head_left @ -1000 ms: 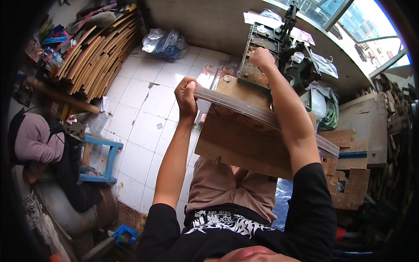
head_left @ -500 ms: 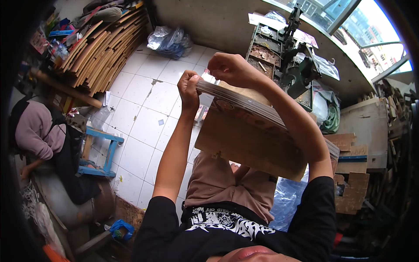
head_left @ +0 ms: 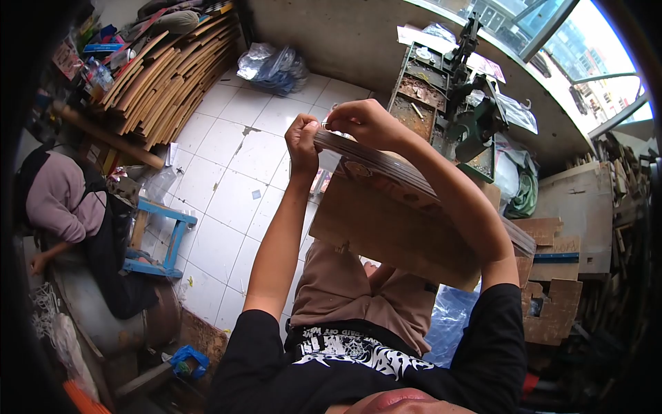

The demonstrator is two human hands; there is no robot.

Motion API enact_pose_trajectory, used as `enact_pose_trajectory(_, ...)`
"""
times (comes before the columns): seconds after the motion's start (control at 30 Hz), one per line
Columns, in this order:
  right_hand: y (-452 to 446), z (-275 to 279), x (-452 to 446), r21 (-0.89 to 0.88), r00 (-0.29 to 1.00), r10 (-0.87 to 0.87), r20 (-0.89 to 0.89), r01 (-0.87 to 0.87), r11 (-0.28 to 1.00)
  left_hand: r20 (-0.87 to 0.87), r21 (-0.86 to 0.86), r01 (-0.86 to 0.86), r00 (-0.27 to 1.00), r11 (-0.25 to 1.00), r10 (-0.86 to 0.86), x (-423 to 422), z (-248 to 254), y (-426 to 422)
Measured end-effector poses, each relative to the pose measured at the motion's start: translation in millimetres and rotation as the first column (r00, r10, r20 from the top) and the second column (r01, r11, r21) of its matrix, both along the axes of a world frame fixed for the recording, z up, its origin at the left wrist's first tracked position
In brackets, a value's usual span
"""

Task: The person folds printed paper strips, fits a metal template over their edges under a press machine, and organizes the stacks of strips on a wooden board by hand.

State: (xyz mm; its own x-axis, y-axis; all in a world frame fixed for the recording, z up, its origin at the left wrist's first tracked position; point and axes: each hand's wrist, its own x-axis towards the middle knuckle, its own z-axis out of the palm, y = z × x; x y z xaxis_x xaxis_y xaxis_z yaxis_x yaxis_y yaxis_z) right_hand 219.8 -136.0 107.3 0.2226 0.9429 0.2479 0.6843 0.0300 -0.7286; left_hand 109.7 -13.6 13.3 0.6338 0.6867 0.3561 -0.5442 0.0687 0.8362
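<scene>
A stack of long, thin, grey-edged strips (head_left: pixel 383 160) runs slantwise across in front of me. Its side face shows a reddish-brown pattern. My left hand (head_left: pixel 302 143) is closed on the stack's far left end, thumb on top. Close beside that thumb is my right hand (head_left: pixel 355 124), its fingers pinched together; whatever they hold is too small to make out. My right forearm crosses over the stack and hides part of it. Below the stack a brown wooden board (head_left: pixel 389 224) spans above my lap.
A green-black machine (head_left: pixel 474 127) and a compartmented metal tray (head_left: pixel 420 86) stand at the back right. Curved wooden slats (head_left: pixel 172 76) are piled at left. Near a blue stool (head_left: pixel 165 238) sits another person (head_left: pixel 65 200). Plastic bags (head_left: pixel 272 69) lie on the tiled floor.
My right hand has come down and left, so its pinched fingers are now right by my left thumb. My left hand still grips the stack's end.
</scene>
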Motion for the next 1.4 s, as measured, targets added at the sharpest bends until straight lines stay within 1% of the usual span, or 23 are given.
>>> enact_pose_trajectory(0.1, 1, 2, -2, -0.007, 1.0, -0.004, 0.016, 0.004, 1.0, -0.009, 0.02, 0.006, 1.0, 1.0, -0.006, -1, 0, 1)
enact_pose_trajectory(0.17, 2, 3, -4, -0.025, 0.998, -0.035, 0.044, 0.036, 0.999, -0.02, 0.018, 0.006, 1.0, 1.0, -0.005, -1, 1, 0)
enact_pose_trajectory(0.27, 5, -1, -2, -0.021, 0.999, -0.033, -0.012, 0.033, 0.999, -0.036, 0.012, 0.01, 0.999, 1.0, -0.009, -1, -2, 1)
enact_pose_trajectory(0.4, 7, -3, -2, -0.016, 0.999, -0.043, -0.015, 0.043, 0.999, -0.056, 0.016, 0.01, 0.998, 1.0, -0.009, -2, 0, 0)
enact_pose_trajectory(0.47, 7, -4, -4, 0.02, 0.998, -0.059, 0.015, 0.058, 0.998, -0.055, 0.027, -0.01, 0.998, 1.0, 0.011, -1, -2, 1)
enact_pose_trajectory(0.6, 6, -3, -7, 0.058, 0.996, -0.067, 0.051, 0.064, 0.996, -0.046, 0.014, 0.007, 0.999, 1.0, -0.006, -2, 1, -1)
enact_pose_trajectory(0.67, 7, -5, -6, 0.133, 0.995, -0.046, 0.085, 0.034, 0.99, -0.049, 0.027, -0.003, 0.999, 1.0, 0.004, -1, 1, -1)
enact_pose_trajectory(0.7, 7, -6, -5, 0.133, 0.995, -0.047, 0.085, 0.035, 0.99, -0.049, 0.028, -0.002, 0.999, 1.0, 0.004, -1, 1, -1)
enact_pose_trajectory(0.77, 8, -7, -4, 0.176, 0.986, -0.035, 0.16, 0.007, 0.984, -0.056, 0.03, -0.002, 0.998, 1.0, 0.004, -1, 0, 0)
enact_pose_trajectory(0.87, 8, -5, -4, 0.206, 0.98, -0.014, 0.199, -0.028, 0.978, -0.054, 0.036, -0.001, 0.999, 0.999, 0.003, -1, 1, 0)
enact_pose_trajectory(1.17, 8, -1, -4, 0.201, 0.963, 0.016, 0.269, -0.072, 0.977, -0.068, 0.059, -0.02, 0.997, 0.998, 0.024, 1, -3, 3)
enact_pose_trajectory(1.2, 9, -2, -2, 0.201, 0.963, 0.015, 0.268, -0.071, 0.977, -0.069, 0.058, -0.019, 0.997, 0.998, 0.023, 0, -2, 2)
enact_pose_trajectory(1.27, 10, -5, -1, 0.169, 0.979, 0.01, 0.205, -0.046, 0.985, -0.066, 0.027, -0.004, 0.998, 1.0, 0.005, -1, 1, 0)
enact_pose_trajectory(1.4, 12, -4, -4, 0.138, 0.986, -0.031, 0.167, 0.008, 0.99, -0.066, 0.053, -0.028, 0.997, 0.998, 0.032, 1, -1, 1)
